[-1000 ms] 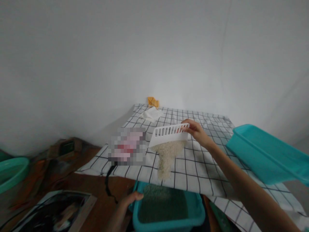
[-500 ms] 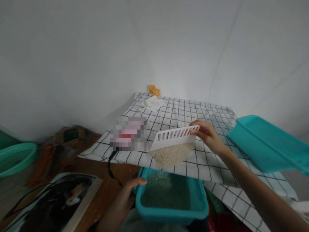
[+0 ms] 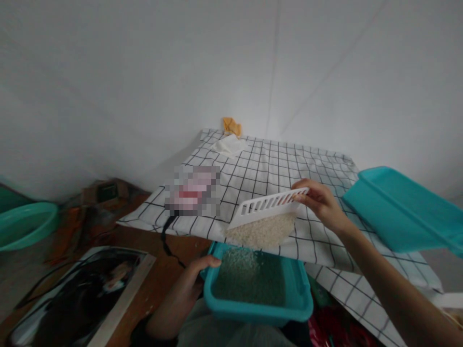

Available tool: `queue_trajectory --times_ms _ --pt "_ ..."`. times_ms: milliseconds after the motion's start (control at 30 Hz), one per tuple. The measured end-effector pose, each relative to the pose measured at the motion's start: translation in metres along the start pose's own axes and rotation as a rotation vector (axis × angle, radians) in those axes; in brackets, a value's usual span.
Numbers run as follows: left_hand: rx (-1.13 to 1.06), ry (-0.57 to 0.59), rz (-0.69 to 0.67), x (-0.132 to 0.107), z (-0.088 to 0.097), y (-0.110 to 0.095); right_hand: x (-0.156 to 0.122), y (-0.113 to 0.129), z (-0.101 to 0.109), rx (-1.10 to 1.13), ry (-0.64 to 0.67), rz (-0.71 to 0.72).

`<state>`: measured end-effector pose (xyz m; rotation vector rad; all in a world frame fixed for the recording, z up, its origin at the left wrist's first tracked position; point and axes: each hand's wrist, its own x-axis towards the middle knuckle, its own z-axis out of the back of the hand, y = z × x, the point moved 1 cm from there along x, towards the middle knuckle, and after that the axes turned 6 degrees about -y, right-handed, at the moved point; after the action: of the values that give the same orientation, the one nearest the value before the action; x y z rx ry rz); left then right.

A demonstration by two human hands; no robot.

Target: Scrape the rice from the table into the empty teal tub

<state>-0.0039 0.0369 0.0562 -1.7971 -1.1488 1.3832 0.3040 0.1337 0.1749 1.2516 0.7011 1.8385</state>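
My right hand (image 3: 316,200) grips the right end of a white slotted plastic divider (image 3: 267,209). The divider is tilted, its lower edge against a pile of pale, rice-like grains (image 3: 265,231) at the front edge of the cloth-covered table. Just below that edge is a teal plastic bin (image 3: 258,311), dark green inside. Pale grains are scattered over the bin's far left inside. My left hand (image 3: 202,267) holds the bin's left rim, thumb on top; its other fingers are mostly hidden.
On the checked cloth (image 3: 275,161) are a blurred-out pink item (image 3: 195,190) with a black strap, a white cloth (image 3: 229,145) and an orange cloth (image 3: 231,126). A larger teal container (image 3: 401,207) lies at right. A green basin (image 3: 29,226) and framed picture (image 3: 87,299) are at left.
The divider has moved slightly nearer the table's front edge and to the right. More pale grains show in the bin. My left hand keeps hold of the rim.
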Motion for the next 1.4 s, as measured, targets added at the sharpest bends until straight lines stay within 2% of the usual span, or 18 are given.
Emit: queue_trajectory --times_ms 100,167,300,500,633,700,900,1067,1233,1400 --pt "-0.089 -0.014 0.181 0.001 -0.004 -0.004 0.002 -0.003 0.000 0.032 -0.010 0.020" --pt "-0.127 -0.012 0.243 0.003 -0.007 -0.008 0.007 -0.007 -0.001 0.053 -0.045 0.035" --pt "-0.181 0.003 0.295 0.006 -0.005 -0.009 0.022 -0.015 -0.011 0.067 -0.125 0.077" --pt "-0.201 0.017 0.331 0.007 -0.003 -0.010 0.042 -0.013 -0.033 0.067 -0.022 0.140" --pt "-0.201 0.033 0.320 0.006 -0.006 -0.015 0.051 -0.012 -0.036 0.039 -0.121 0.202" --pt "-0.200 0.032 0.301 0.005 -0.007 -0.017 0.054 -0.013 -0.038 0.010 -0.131 0.219" --pt "-0.190 0.017 0.292 0.005 -0.008 -0.019 0.053 -0.009 -0.045 0.065 0.039 0.154" --pt "-0.177 0.007 0.291 0.007 -0.005 -0.017 0.045 -0.007 -0.040 0.188 0.144 0.093" --pt "-0.171 0.018 0.266 0.006 -0.006 -0.018 0.038 -0.006 -0.031 0.219 0.222 0.025" --pt "-0.151 0.033 0.258 0.010 -0.007 -0.017 0.033 -0.001 -0.025 0.229 0.243 0.016"
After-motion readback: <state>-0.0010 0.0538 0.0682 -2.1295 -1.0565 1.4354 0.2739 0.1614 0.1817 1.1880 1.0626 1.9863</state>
